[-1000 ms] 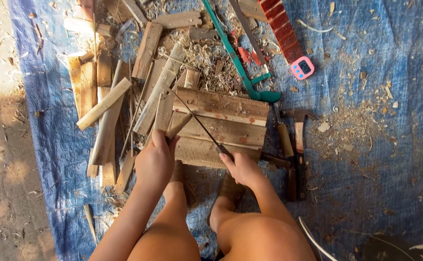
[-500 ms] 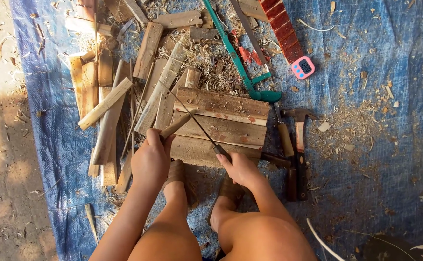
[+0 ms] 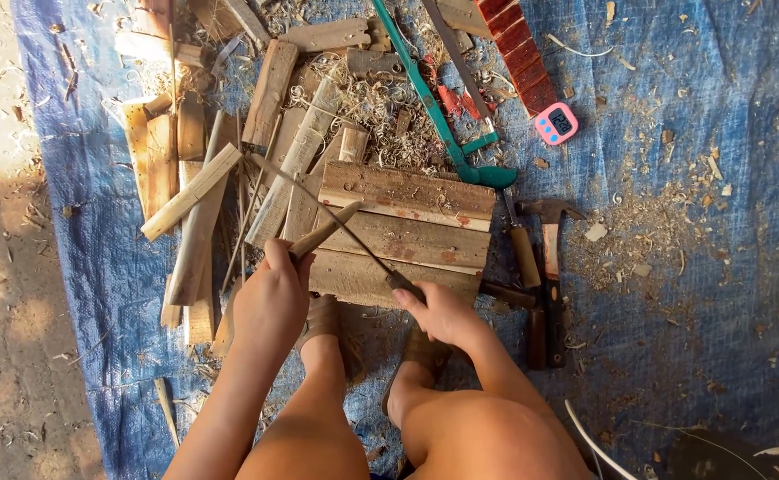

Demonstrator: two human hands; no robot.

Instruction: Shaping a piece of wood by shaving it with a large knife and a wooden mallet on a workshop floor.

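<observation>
Left hand gripping a wood stick, right hand closed around a long knife shaving it over the plank board, stick looks only partly whittled, shavings everywhere.

You've got warm, low sun here, pretty bright. The left edge is blown out, with long soft shadows. Focus is sharp overall.

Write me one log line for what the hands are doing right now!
left hand: grips wooden stick | right hand: holds knife, blade on stick | under them: slatted wooden board | beside: hammer, green saw
</observation>
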